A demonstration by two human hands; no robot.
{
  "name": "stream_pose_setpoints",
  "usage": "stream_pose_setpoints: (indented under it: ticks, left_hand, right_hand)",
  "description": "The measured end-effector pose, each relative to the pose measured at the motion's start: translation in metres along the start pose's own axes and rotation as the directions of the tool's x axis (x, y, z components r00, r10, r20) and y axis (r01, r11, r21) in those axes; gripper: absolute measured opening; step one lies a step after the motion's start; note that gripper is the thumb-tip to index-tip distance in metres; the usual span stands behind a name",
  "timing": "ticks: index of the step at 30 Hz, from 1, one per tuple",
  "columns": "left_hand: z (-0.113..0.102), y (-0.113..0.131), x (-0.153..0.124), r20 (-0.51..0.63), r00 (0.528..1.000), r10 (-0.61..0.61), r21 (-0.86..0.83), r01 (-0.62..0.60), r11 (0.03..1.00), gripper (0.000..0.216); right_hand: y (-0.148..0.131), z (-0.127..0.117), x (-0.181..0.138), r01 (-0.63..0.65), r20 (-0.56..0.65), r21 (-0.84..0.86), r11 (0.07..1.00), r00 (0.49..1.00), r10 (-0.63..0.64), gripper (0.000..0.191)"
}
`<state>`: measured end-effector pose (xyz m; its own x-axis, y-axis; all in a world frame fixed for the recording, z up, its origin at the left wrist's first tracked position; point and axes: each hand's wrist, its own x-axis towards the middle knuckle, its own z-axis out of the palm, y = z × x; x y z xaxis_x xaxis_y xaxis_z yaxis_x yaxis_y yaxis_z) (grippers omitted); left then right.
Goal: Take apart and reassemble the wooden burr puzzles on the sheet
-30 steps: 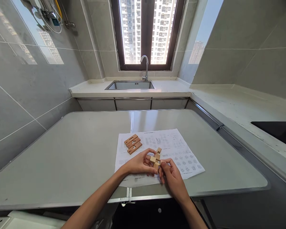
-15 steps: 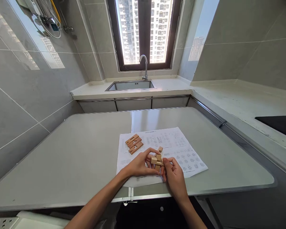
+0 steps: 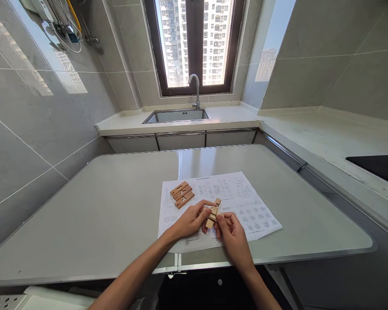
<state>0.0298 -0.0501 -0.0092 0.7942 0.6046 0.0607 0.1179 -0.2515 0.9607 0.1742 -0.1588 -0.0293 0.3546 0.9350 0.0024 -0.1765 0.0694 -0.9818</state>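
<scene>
Fingers of left hand and right hand pinched narrow on wooden puzzle assembly, held just above instruction sheet, lower centre of frame.

Change vs 0.5 s ago: cross-shaped cluster with side block now reads as slimmer, near-straight bar. Judgement: piece slid in or assembly rotated; cannot tell which.

3 loose wooden pieces lie on sheet, up-left of hands, untouched. Grey worktop carries sheet.

Both forearms bare — no sleeves; left hand, right hand ungloved.
</scene>
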Motion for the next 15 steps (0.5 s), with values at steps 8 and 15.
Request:
stream_pose_setpoints:
  ticks: [8,15]
  left_hand:
    - [-0.003,0.008,-0.001,0.034,0.998,-0.056,-0.001,0.056,0.998,0.052]
    - [-0.004,0.015,0.000,0.078,0.995,-0.053,-0.009,0.054,0.998,0.075]
  right_hand:
    - [-0.004,-0.002,-0.001,0.022,0.019,-0.042,0.999,1.000,-0.021,0.045]
    - [-0.005,-0.006,0.000,-0.025,0.017,0.014,1.000,1.000,0.024,0.046]
